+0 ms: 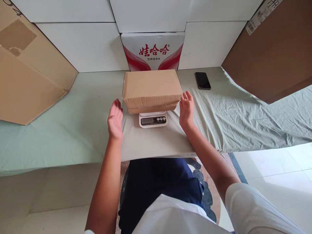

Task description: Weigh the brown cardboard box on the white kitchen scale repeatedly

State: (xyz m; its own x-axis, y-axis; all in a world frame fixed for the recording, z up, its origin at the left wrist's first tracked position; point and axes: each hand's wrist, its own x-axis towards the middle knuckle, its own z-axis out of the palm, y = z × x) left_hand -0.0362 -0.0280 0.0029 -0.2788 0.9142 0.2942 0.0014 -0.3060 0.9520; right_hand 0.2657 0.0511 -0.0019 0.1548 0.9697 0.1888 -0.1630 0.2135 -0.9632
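Observation:
A closed brown cardboard box (152, 85) rests on a small white digital scale (153, 120), covering most of its platform. The scale's display and buttons face me below the box's front edge; no reading can be made out. To the left of the box, my left hand (115, 118) is held apart from it, palm turned inward and fingers extended, with nothing in it. My right hand (186, 109) is at the box's right front corner, fingers loosely curved and holding nothing. Whether its fingertips touch the cardboard, I cannot tell.
A black phone (202, 80) lies on the green cloth (92, 97) at the back right. Behind the box stands a white and red printed carton (153, 50) against white panels (83, 45). Large cardboard sheets flank the table at left (36, 71) and right (273, 55).

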